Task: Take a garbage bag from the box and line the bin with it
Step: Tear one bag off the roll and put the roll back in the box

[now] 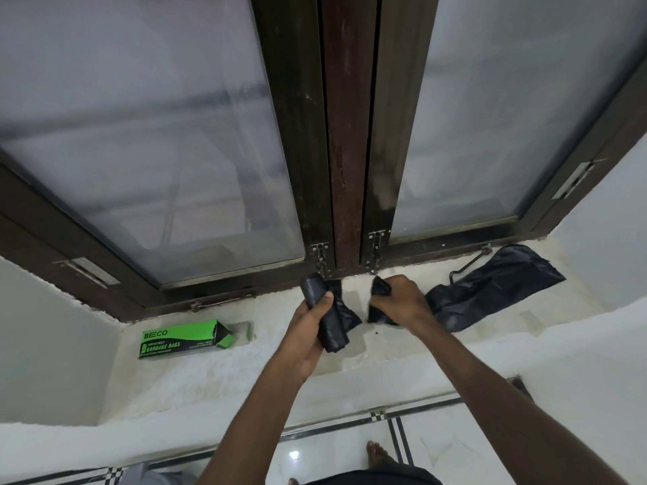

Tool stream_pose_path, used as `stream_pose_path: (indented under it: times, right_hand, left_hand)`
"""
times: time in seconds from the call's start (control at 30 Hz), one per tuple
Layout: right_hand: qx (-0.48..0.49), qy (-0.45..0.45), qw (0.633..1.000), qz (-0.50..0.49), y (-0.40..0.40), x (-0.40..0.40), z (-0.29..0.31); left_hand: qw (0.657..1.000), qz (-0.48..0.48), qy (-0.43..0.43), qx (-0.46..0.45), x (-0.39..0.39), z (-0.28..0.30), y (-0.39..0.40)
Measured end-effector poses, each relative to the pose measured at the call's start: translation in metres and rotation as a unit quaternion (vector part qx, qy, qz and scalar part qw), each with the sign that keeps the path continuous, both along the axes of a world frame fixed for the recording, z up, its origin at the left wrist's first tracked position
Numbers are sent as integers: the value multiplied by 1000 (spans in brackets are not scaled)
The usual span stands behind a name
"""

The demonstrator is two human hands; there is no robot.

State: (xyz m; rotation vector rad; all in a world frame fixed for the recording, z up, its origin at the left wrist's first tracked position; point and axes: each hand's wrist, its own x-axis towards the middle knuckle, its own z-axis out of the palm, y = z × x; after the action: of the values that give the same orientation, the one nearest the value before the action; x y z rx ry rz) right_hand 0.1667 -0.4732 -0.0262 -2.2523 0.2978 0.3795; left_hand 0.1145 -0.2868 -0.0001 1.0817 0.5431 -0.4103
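A green and black garbage bag box [182, 339] lies on the white window sill [210, 376], its right end flap open. My left hand [310, 332] grips a black roll of garbage bags [331, 318] above the sill. My right hand [399, 302] is closed on a crumpled black garbage bag [380, 288] just to the right of the roll; the two pieces are apart. That bag seems to run on behind my wrist into loose black plastic [490, 287] spread on the sill at the right. No bin is in view.
A dark wooden window frame [350, 152] with frosted panes and metal latches rises behind the sill. White walls close in the sill on both sides. Below is a white tiled floor [455, 446] with black lines, and my bare feet stand near the bottom edge.
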Motion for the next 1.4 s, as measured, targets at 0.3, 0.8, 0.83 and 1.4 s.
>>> stream_pose_path:
  times: [0.3,0.8,0.83,1.4]
  right_hand:
    - [-46,-47,995,79,-19,9,3]
    - [-124,-340,931,44,35,-60,21]
    - [-114,-358,926,44,41,-64,23]
    - [427,14,901,71,110,-48,13]
  left_hand:
    - [998,41,26,-29,4,7,15]
    - [986,115,23,-121,-5,1,38]
    - [984,124,24,-122,-6,1,40]
    - [990,123,-61,-30,-24,3,93]
